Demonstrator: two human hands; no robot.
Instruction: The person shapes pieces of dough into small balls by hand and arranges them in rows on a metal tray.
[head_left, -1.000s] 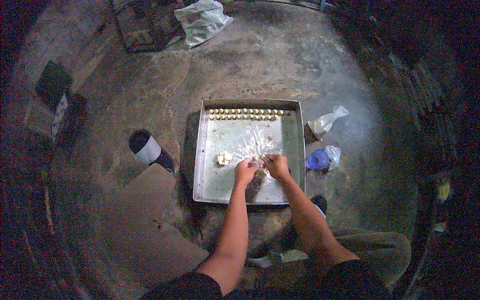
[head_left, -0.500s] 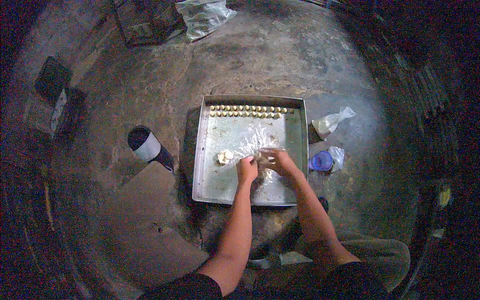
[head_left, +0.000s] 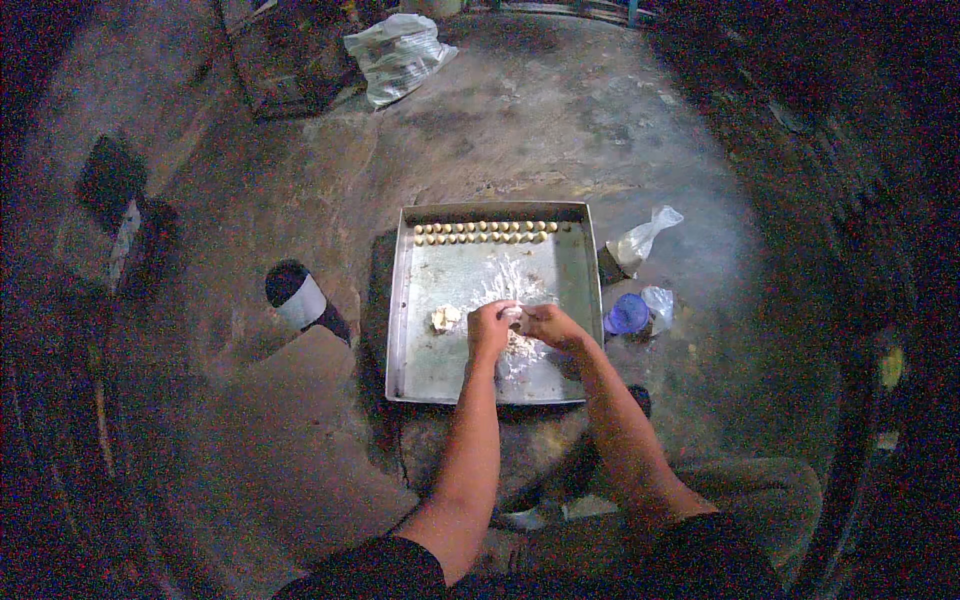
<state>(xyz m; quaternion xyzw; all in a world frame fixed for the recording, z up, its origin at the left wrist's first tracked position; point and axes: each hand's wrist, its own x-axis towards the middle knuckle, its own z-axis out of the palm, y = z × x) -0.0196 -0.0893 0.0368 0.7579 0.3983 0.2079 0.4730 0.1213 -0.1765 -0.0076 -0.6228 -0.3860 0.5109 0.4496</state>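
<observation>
My left hand [head_left: 488, 326] and my right hand [head_left: 548, 328] meet near the middle of a square metal tray [head_left: 393, 310], closed around a small whitish piece [head_left: 513, 314], probably dough, partly hidden by the fingers. White powder [head_left: 505, 268] is smeared over the tray's floor around and beyond them. Left of my left hand lies a pale, crumpled lump of dough [head_left: 445, 319]. Along the tray's far side sit two rows of several small round pale balls [head_left: 483, 229].
Right of the tray are a tied bag of pale contents [head_left: 630, 245], a blue tub [head_left: 626, 313] and a small plastic bag [head_left: 659, 305]. My left sandalled foot [head_left: 298, 300] is left of it. A white sack [head_left: 398, 55] lies at the back, dark objects [head_left: 110, 185] far left.
Half a second ago my right fingers were spread and raised; they have closed in toward my left hand, which moved slightly up, and a whitish piece now shows between them. The view shifted slightly.
</observation>
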